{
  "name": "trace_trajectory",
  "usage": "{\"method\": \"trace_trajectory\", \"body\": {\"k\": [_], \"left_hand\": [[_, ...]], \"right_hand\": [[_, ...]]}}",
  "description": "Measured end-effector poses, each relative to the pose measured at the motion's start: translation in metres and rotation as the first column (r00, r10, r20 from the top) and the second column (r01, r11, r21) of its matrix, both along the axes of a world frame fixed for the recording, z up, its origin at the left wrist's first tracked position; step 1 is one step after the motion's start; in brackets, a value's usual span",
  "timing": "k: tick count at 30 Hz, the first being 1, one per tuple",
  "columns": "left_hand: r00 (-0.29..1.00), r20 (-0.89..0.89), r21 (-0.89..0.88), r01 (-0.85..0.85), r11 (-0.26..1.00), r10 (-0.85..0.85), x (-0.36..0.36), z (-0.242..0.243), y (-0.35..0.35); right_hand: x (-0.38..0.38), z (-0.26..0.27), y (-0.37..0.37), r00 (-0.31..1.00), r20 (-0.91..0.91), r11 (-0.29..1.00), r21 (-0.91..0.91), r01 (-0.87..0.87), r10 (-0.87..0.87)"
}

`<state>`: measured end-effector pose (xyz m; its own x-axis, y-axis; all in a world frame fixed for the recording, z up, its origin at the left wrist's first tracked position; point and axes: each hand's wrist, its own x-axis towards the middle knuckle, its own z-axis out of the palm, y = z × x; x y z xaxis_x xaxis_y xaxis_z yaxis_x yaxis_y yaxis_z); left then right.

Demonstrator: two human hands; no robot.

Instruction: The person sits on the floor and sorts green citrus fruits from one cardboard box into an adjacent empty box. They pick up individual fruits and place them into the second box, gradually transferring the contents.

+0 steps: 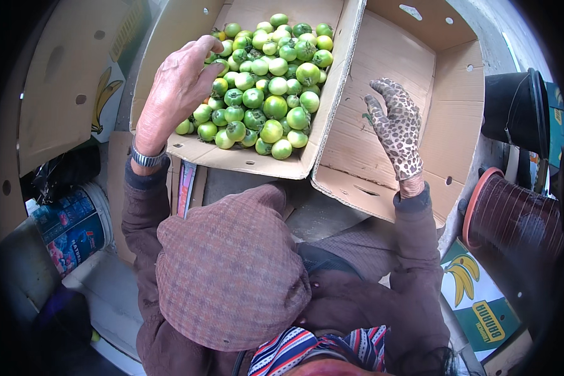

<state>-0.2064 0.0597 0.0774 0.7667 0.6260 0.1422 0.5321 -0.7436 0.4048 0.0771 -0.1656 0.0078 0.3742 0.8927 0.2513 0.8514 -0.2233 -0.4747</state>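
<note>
Green tomatoes [277, 85], several with dried stems and a few turning yellow, fill the cardboard box [244, 162] before me. My bare left hand [183, 77], with a metal-banded watch on its wrist, hovers over the heap's left side. Its thumb and forefinger are apart at the tomatoes; whether they touch one is unclear. My right hand [397, 120], in a leopard-print glove, is above a second cardboard box [380, 56] standing against the first. Its fingers are parted, and a small green leaf scrap [367, 117] shows beside the thumb. Bits of stem lie on that box's bottom.
Banana-printed cartons [108, 101] stand at left, above a blue printed bucket [73, 225]. A black bucket [512, 110] and a dark red ribbed container [512, 207] are at right, near another banana carton [479, 301]. Checked cloth [235, 268] bulges below the tomato box.
</note>
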Motion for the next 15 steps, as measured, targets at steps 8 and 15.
{"method": "trace_trajectory", "body": {"k": [8,15], "left_hand": [[0.888,0.449,-0.092,0.154,0.984,-0.097,0.141,-0.039,-0.042],[0.912,0.391,-0.028,0.146,0.989,-0.124,0.121,-0.067,-0.019]], "right_hand": [[0.015,-0.053,-0.004,0.995,0.016,0.82,-0.569,-0.068,0.094],[0.109,-0.093,-0.009,0.878,0.448,0.602,-0.659,0.451,-0.167]]}}
